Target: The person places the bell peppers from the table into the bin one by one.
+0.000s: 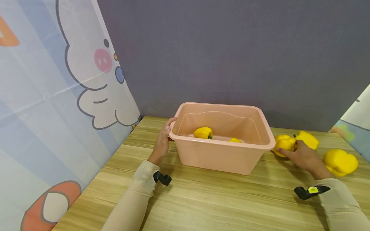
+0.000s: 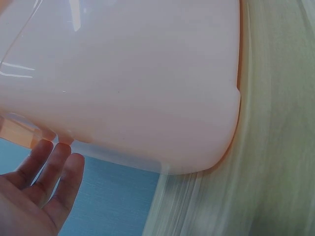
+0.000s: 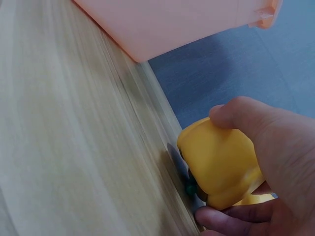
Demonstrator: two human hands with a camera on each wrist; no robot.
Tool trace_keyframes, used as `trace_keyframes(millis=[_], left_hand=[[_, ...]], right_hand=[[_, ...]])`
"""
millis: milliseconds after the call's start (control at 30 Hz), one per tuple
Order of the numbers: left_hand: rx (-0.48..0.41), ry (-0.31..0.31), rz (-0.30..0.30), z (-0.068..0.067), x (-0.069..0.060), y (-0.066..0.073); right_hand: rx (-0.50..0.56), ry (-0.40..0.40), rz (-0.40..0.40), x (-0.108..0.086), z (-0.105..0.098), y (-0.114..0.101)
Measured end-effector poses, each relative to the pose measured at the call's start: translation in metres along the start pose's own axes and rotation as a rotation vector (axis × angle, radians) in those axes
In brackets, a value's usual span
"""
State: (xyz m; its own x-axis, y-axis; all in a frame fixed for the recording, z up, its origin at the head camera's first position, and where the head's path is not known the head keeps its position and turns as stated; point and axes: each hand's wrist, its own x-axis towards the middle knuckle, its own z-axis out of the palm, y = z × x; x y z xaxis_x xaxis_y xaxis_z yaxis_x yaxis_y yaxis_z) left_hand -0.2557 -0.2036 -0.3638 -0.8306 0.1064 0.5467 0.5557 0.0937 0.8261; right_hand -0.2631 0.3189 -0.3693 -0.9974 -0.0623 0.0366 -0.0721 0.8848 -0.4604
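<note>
A pink plastic bin (image 1: 214, 157) stands on the table with a yellow bell pepper (image 1: 203, 132) inside at the left and part of another yellow piece (image 1: 235, 140) showing at the right. My left hand (image 1: 162, 144) touches the bin's left end at the rim; its fingers look nearly straight in the left wrist view (image 2: 47, 189). Right of the bin, my right hand (image 1: 307, 157) grips a yellow pepper (image 1: 284, 143) between thumb and fingers. In the right wrist view this pepper (image 3: 219, 160) has its green stem toward the tabletop, and the hand (image 3: 280, 167) partly covers it.
Another yellow pepper (image 1: 308, 140) lies just behind the right hand, and one more (image 1: 340, 162) beside the right wrist. A grey panel (image 1: 231, 54) rises behind the wooden table (image 1: 208, 199). A printed cloth (image 1: 43, 96) hangs along the left side.
</note>
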Motion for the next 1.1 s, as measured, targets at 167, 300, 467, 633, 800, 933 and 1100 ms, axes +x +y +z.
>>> trace_keyframes(millis=[167,300,467,633,800,933,1100], left_hand=[[-0.004,-0.005,0.004,0.000,0.001,0.000],[-0.003,-0.017,-0.004,0.000,0.002,0.002],[0.002,-0.035,-0.022,0.001,0.000,0.020],[0.023,-0.034,-0.031,0.004,-0.003,0.039],[0.024,-0.023,-0.038,0.002,-0.001,0.030],[0.015,-0.011,-0.031,0.000,0.001,0.011],[0.012,-0.010,-0.008,0.000,0.001,0.004]], right_hand=[[0.007,0.008,0.001,0.003,-0.001,0.002],[0.025,0.027,-0.016,0.004,-0.002,0.002],[0.041,0.029,-0.017,0.003,-0.005,-0.001],[0.060,0.011,0.020,0.000,-0.010,-0.006],[0.068,0.004,0.039,0.000,-0.013,-0.009],[0.069,0.004,0.045,0.000,-0.014,-0.010],[0.082,0.012,0.050,-0.001,-0.014,-0.011]])
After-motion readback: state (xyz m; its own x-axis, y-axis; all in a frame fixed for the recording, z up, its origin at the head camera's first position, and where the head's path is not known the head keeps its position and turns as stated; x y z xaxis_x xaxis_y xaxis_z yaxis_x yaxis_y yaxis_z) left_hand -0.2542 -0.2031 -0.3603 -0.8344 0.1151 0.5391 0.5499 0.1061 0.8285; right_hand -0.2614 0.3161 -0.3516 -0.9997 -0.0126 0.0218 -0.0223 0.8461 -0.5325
